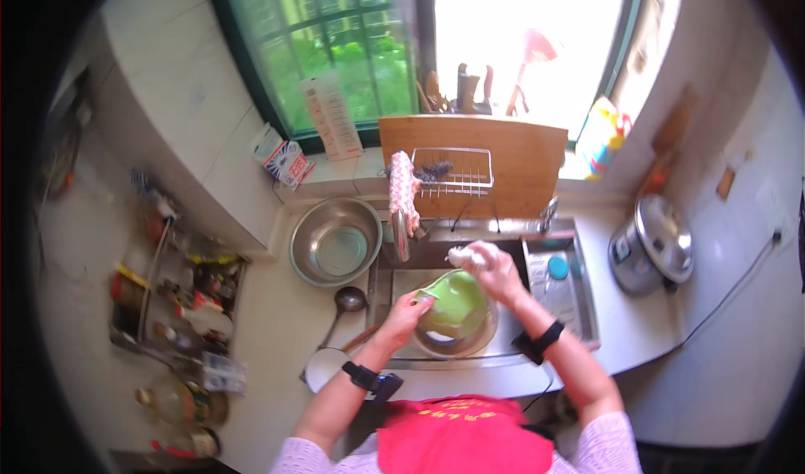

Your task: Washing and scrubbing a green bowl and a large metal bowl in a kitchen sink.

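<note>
My left hand grips the rim of a green dish, which is tilted over the sink. Under it, a round basin sits in the sink, its inside partly covered by the dish. Just above the dish's far right edge, my right hand holds a crumpled white cloth. The metal faucet stands behind the dish, with a pink and white knitted cloth draped over it.
Left of the sink stand a steel bowl and a ladle. A wooden cutting board leans at the window behind a wire rack. A rice cooker stands at right, and a condiment rack at far left.
</note>
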`<state>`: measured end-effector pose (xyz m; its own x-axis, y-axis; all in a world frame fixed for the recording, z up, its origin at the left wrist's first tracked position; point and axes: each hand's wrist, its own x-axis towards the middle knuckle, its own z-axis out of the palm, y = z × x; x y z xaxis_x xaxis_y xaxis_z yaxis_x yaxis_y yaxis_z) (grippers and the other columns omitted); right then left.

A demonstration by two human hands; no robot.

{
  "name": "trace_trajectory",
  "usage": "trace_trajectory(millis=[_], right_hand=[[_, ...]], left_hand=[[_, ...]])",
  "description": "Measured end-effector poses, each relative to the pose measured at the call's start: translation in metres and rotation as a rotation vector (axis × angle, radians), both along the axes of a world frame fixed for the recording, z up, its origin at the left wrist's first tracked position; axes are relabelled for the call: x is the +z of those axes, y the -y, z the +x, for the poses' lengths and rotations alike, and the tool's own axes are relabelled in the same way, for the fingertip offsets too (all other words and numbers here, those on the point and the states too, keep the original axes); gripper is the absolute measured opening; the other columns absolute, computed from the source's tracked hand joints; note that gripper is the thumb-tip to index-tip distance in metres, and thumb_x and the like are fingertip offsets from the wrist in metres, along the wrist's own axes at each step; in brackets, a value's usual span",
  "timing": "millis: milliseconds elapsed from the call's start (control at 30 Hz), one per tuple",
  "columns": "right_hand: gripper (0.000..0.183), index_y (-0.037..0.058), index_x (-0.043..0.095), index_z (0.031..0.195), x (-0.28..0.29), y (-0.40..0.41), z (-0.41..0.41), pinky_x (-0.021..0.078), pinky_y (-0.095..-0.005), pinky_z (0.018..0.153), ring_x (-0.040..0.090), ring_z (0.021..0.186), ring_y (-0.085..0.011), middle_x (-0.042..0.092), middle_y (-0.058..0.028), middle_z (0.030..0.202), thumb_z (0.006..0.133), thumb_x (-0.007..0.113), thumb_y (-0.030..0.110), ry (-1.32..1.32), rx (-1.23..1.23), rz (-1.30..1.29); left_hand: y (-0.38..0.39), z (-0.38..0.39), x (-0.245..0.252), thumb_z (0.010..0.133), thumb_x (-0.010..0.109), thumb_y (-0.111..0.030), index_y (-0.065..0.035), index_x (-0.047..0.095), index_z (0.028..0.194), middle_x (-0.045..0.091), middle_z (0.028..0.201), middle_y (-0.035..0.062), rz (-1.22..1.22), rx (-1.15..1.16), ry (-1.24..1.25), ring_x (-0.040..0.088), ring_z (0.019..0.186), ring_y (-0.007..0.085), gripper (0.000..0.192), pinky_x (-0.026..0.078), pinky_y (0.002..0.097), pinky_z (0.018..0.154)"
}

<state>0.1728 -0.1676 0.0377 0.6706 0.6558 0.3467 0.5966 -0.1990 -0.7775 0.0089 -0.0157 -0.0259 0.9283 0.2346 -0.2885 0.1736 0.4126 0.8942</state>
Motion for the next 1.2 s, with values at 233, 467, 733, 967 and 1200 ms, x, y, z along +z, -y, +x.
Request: trace_trajectory(millis=[233,467,733,967,1200], right_hand=[[0.023,0.0077,0.061,0.099,-0.003,-0.002,-0.052,0.0341,-0.0441,0.098,0.046,0.113,-0.0341,0.054,-0.0152,0.118,0.082,0.063,0.023,0.290,0.159,-0.035],[0.025,0.0096,0.061,0.102,0.012,-0.012,-0.050,0.0244,-0.0445,0.105,0.041,0.122,-0.0320,0.052,-0.0130,0.128,0.084,0.062,0.027,0.358,0.013,-0.041],[0.031,0.0112,0.060,0.115,0.000,-0.029,-0.029,0.0294,-0.0443,0.108,0.040,0.128,-0.0365,0.051,-0.0152,0.132,0.085,0.055,0.019,0.136,0.137,0.049],[0.033,-0.0008,0.056,0.106,-0.051,-0.042,0.008,0.0403,-0.0309,0.091,0.054,0.101,-0.0227,0.059,-0.0107,0.099,0.089,0.046,0.025,-0.540,0.278,0.391],[0.022,0.0050,0.058,0.100,-0.022,-0.044,-0.042,0.0404,-0.0411,0.097,0.054,0.103,-0.0341,0.058,-0.0128,0.102,0.081,0.054,0.016,0.334,0.101,0.144]], left_hand=[[0.014,0.022,0.027,0.088,0.054,-0.005,-0.0035,0.062,0.105,0.063,0.097,-0.0001,0.039,0.113,0.185,0.056,0.086,0.0082,0.019,0.045,0.0234,0.077],[0.015,0.027,0.042,0.088,0.055,-0.005,-0.0018,0.060,0.113,0.063,0.103,0.0006,0.233,0.099,0.227,0.056,0.091,0.0063,0.025,0.046,0.0240,0.081],[0.009,0.021,0.052,0.090,0.053,-0.005,-0.0005,0.060,0.108,0.062,0.094,-0.0014,0.476,0.119,0.181,0.052,0.085,0.0045,0.019,0.045,0.0237,0.077],[0.009,0.019,0.061,0.090,0.054,-0.006,0.0022,0.060,0.102,0.060,0.084,-0.0024,0.427,0.127,0.133,0.051,0.076,0.0042,0.016,0.044,0.0222,0.068],[0.004,0.007,0.049,0.090,0.055,-0.005,-0.0001,0.061,0.101,0.060,0.084,-0.0037,0.409,0.111,0.111,0.050,0.075,0.0031,0.014,0.042,0.0203,0.066]])
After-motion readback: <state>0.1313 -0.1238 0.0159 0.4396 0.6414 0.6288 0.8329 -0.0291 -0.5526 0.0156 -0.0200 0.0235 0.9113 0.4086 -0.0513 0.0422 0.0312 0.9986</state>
